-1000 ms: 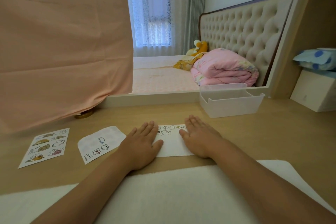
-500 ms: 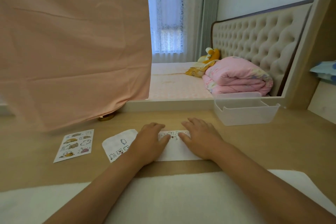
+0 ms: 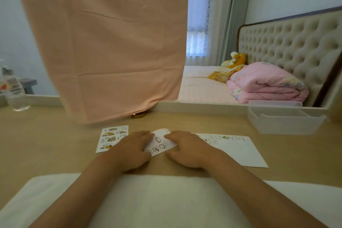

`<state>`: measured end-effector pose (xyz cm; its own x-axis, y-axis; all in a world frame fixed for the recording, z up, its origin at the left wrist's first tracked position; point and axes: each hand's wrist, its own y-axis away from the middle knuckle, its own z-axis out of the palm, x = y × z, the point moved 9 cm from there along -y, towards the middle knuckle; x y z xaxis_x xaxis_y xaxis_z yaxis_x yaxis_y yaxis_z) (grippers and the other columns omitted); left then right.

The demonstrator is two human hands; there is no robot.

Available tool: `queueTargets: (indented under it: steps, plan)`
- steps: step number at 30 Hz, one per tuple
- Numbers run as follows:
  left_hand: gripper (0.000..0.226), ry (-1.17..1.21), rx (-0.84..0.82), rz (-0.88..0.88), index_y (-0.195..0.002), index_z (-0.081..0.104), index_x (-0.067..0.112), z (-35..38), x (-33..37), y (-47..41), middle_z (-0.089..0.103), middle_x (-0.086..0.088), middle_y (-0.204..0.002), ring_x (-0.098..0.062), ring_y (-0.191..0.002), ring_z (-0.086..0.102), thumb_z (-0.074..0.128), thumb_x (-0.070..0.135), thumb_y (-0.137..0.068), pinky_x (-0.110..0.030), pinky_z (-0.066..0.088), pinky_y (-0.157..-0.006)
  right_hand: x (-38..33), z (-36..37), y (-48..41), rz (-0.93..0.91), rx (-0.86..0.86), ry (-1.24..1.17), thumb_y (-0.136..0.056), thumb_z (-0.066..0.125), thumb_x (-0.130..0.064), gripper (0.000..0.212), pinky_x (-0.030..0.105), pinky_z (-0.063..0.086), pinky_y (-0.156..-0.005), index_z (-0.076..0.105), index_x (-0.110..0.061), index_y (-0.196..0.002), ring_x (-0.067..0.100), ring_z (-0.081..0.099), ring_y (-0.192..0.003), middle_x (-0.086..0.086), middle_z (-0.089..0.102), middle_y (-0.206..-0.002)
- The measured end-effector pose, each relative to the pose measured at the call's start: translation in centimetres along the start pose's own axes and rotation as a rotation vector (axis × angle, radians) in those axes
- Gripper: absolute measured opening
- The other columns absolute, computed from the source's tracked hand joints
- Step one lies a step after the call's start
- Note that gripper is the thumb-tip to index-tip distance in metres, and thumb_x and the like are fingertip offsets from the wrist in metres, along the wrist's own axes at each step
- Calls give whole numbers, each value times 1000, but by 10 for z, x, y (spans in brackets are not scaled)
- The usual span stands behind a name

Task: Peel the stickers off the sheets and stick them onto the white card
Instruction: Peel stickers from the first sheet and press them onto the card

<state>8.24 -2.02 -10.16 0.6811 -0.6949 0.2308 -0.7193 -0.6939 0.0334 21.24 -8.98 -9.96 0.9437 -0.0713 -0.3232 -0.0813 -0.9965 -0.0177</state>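
White card is now uncovered; small sticker sheet is pinned flat on desk under left hand and right hand, nothing pinched.

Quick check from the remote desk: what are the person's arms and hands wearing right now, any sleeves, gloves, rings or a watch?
Both forearms are bare up to the frame edge, with no sleeves visible. The left hand and right hand wear no gloves; no watch, bracelet or rings show on wrists or fingers.
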Motion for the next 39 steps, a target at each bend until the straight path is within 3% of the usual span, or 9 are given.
queueTargets:
  steps: [5,12,16,19,24,27,32,35,39]
  plan:
    - [67,24,55,73,-155,28,31,7,-8,1,25,11,-162,-12,-147,22,55,39,-94,-30,18,-120,-2,12,-5,-3,-4,27,-96,53,-52,68,36,17,-124,29,-33,-157,12,21,-151,-7,25,-165]
    - [55,11,244,123,-138,53,37,-6,-10,-1,57,14,-128,-8,-116,45,55,63,-90,-30,37,-100,-9,0,0,-160,190,68,-90,65,-44,63,31,22,-120,43,-37,-149,11,32,-144,-8,40,-156]
    - [51,66,280,161,-134,56,39,-12,-3,0,61,17,-122,-5,-110,47,52,65,-90,-30,40,-95,-23,-22,8,-318,489,138,-84,66,-32,37,37,47,-90,70,-34,-120,14,56,-108,-10,65,-118]
    - [50,128,299,173,-131,58,39,-14,-1,3,61,19,-119,-3,-110,47,54,65,-89,-28,39,-94,-33,-33,16,-381,633,211,-87,54,-33,32,35,46,-75,77,-28,-107,18,58,-93,-7,68,-103]
    - [67,304,396,109,-142,45,36,-21,-8,12,43,16,-139,-5,-131,34,68,59,-83,-33,31,-111,-30,-32,21,-397,672,304,-90,50,-32,34,30,43,-63,79,-26,-106,20,58,-82,-5,69,-96]
    - [54,410,532,56,-122,51,36,-30,-5,19,50,17,-117,-4,-108,46,77,50,-78,-26,39,-92,-24,-38,24,-304,723,288,-90,45,-34,37,25,38,-53,79,-26,-103,20,59,-72,-5,64,-86]
    - [12,845,415,-105,-91,64,29,-13,-2,15,66,9,-89,-3,-76,57,71,38,-86,-21,44,-71,-19,-47,28,-229,807,309,-92,47,-32,33,23,31,-46,79,-24,-93,19,52,-56,-4,55,-73]
    - [10,985,348,-131,-85,71,26,-7,1,14,74,9,-80,-3,-70,61,68,35,-89,-28,50,-77,-20,-51,32,-248,844,293,-94,46,-31,33,26,38,-43,78,-22,-96,20,53,-57,-3,56,-74]
    - [11,1116,259,-134,-90,76,22,-3,8,17,77,8,-88,-2,-67,62,67,28,-93,-14,46,-64,-25,-52,34,-297,877,352,-92,55,-24,24,28,40,-40,78,-21,-97,22,52,-55,-1,57,-74]
